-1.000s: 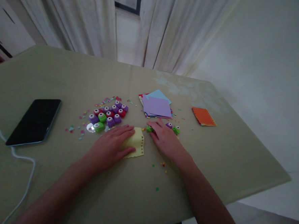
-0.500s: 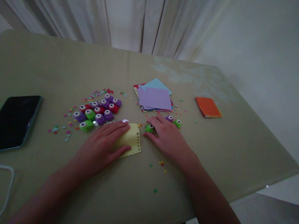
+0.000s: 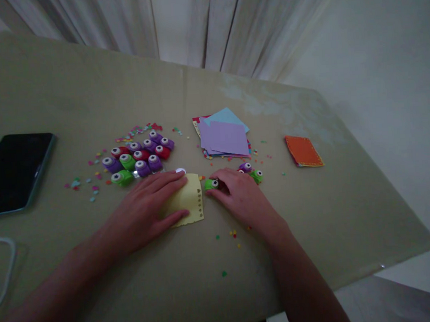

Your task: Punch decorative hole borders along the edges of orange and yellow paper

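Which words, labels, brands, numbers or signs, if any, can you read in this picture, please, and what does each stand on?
Readable text: none.
Green punch in the right hand: dark mark on its white top, too small to read.
Other punches: similar marks, too small to read.
Yellow paper under the left hand: punched holes, no lettering visible.
Tablet: dark screen, no lettering visible.

The counter (image 3: 312,208) lies open between the right forearm (image 3: 297,263) and orange square (image 3: 304,150); punches (image 3: 143,169) crowd just beyond the left hand (image 3: 148,204), perhaps touching it.
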Action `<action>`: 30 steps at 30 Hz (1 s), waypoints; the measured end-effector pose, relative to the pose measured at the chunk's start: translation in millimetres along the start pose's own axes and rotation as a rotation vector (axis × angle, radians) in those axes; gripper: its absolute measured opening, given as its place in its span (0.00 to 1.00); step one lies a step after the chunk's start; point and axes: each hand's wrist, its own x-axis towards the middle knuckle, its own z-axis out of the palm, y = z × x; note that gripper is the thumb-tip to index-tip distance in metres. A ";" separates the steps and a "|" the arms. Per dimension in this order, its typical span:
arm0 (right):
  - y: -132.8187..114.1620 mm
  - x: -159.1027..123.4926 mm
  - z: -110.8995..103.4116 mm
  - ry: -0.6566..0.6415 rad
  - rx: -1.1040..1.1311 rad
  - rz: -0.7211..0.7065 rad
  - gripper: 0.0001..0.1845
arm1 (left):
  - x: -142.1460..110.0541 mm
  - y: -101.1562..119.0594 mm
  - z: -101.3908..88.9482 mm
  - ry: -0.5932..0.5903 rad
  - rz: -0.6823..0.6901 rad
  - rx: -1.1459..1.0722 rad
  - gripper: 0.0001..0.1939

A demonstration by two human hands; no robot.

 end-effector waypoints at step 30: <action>4.0 0.7 5.7 0.098 0.113 0.131 0.14 | 0.5 0.1 -1.5 -0.032 -0.016 0.004 0.35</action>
